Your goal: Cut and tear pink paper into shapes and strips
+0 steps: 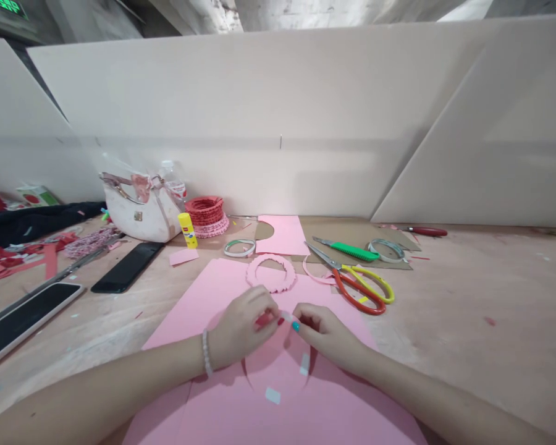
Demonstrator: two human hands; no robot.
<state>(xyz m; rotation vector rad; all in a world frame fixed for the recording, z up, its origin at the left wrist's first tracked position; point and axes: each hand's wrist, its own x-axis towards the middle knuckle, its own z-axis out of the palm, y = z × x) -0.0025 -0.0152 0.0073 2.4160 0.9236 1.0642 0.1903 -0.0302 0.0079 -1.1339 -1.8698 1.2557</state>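
My left hand [243, 324] and my right hand [324, 334] meet over a large pink paper sheet [204, 296] on the table. Both pinch a small piece, apparently a bit of white tape, between their fingertips, fingers curled together. Under them lies a curved pink paper piece [278, 364] with small white tape bits [272, 395] stuck on it. Just beyond the hands rests a pink scalloped paper ring [271, 272].
Red and yellow scissors [359, 287], a green-handled knife [345, 248] and tape rolls [240, 248] lie behind. A glue stick [188, 230], white handbag [141, 210], stacked red rings [206, 215], a black phone [127, 267] and tablet [21, 318] sit at left.
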